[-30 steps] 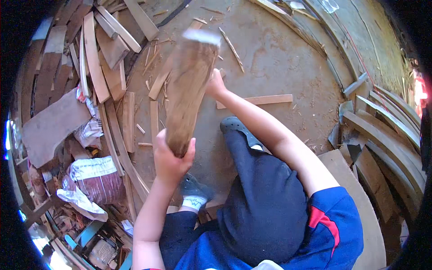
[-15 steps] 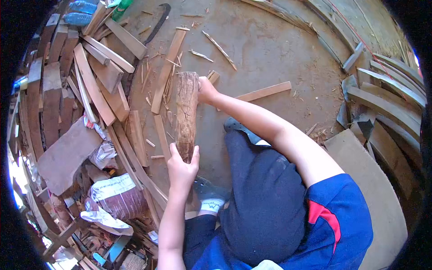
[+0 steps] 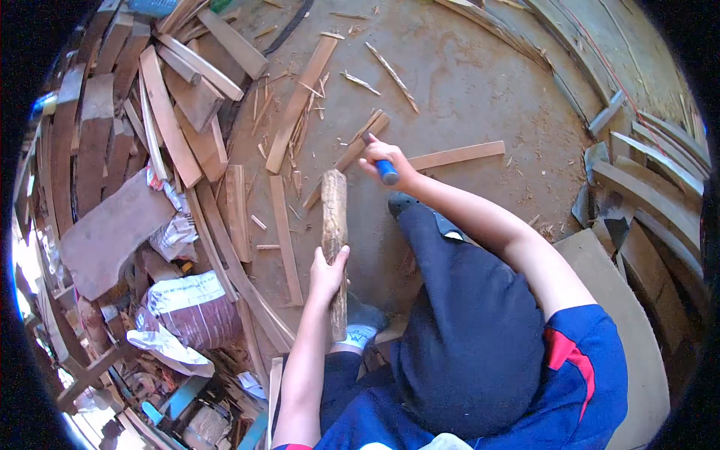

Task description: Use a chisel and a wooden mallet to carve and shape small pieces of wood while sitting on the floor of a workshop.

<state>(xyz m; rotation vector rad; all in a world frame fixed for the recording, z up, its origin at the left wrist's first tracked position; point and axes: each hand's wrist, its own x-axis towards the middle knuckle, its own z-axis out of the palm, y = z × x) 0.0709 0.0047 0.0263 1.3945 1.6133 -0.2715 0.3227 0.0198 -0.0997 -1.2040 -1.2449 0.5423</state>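
Note:
My left hand (image 3: 327, 279) is wrapped round a rough, weathered length of wood (image 3: 334, 201), held roughly upright in the picture above my left shoe. My right hand (image 3: 391, 161) grips a blue-handled tool (image 3: 387, 172) just above and right of the wood, apart from it; a small dark part shows above my fingers, and the rest is hidden. Behind that hand lie a short pale board (image 3: 325, 181) and a longer slat (image 3: 469, 150) on the floor.
Piled boards (image 3: 97, 142), a brown panel (image 3: 112, 240) and a maroon-and-white sack (image 3: 195, 315) crowd the left. Curved planks (image 3: 645, 195) line the right, beside a tan sheet (image 3: 622, 337). Slats (image 3: 300, 105) and splinters lie on the concrete floor (image 3: 487, 90).
My left hand has lowered the wood and shifted it rightward. My right hand has left the wood's top, moved rightward, and now shows a blue-handled tool in its grip.

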